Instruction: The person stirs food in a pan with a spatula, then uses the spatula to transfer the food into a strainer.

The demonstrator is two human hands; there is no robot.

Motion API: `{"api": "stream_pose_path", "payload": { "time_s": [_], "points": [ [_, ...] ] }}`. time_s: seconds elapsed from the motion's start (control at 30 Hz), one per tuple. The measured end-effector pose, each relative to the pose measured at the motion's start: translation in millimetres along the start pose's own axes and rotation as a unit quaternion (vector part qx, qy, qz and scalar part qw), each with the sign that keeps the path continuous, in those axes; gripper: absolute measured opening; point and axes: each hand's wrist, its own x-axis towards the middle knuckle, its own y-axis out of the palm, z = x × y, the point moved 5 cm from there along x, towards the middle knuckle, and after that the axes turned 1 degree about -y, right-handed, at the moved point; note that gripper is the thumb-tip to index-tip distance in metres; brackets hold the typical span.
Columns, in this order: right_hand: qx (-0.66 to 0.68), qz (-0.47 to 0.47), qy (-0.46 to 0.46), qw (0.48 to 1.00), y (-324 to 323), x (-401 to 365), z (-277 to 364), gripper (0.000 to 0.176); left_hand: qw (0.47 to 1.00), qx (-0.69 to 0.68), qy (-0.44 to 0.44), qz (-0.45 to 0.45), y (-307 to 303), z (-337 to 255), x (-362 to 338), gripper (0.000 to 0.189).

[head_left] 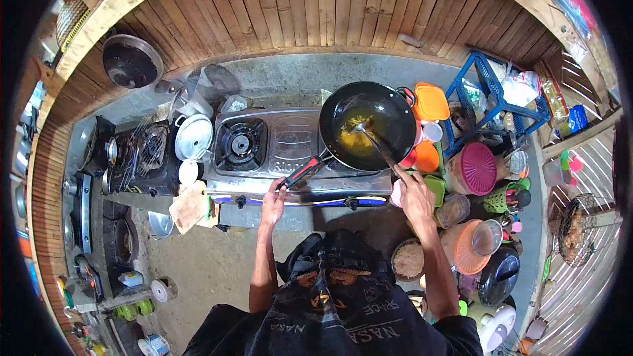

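Observation:
A black wok (395, 128) sits over the right burner of the steel gas stove (293, 135). Its red and black handle (303, 173) points down and left, and my left hand (273, 203) is closed round the handle's end. My right hand (417, 199) grips a spatula (379, 145), whose metal head rests in yellow food (353, 137) inside the wok. The food lies with some liquid, left of the wok's middle. The left burner (241, 144) has nothing on it.
Left of the stove are a lidded pot (194, 137), a cutting board (189, 207) and a grill rack (155, 145). On the right stand a blue rack (484, 69), an orange container (431, 102), a pink lid (478, 168) and a black-lidded container (499, 277). Bamboo wall lies behind.

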Motion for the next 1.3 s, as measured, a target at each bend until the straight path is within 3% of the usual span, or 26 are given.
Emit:
{"api": "stream_pose_path", "payload": {
  "time_s": [0.4, 0.47, 0.73, 0.93, 1.17, 1.3],
  "points": [
    [0.084, -0.015, -0.007, 0.996, 21.9, 41.0, -18.0, 0.043, 1.0, -0.007, -0.003, 0.005, 0.5, 0.5, 0.4, 0.05],
    [0.071, 0.0, -0.055, 0.996, 19.0, 37.9, -16.0, 0.042, 0.999, -0.03, -0.019, 0.006, 1.4, -0.1, -0.2, 0.048],
    [-0.012, 0.004, -0.08, 0.997, -40.3, 9.9, -25.3, 0.039, 0.997, -0.066, -0.034, -0.023, 5.4, 7.9, -0.7, 0.038],
    [0.021, -0.006, -0.038, 0.999, -62.3, -4.9, -18.8, 0.036, 0.989, -0.125, -0.022, -0.072, 3.8, 23.7, 10.6, 0.031],
    [0.016, -0.004, -0.084, 0.996, -43.0, -17.1, -14.5, 0.041, 0.984, -0.136, -0.031, -0.107, -13.9, 6.9, 8.6, 0.03],
    [-0.002, -0.011, -0.058, 0.998, -26.5, -12.8, -14.4, 0.041, 0.983, -0.146, -0.016, -0.11, -25.1, 4.6, 8.7, 0.034]
  ]
}}
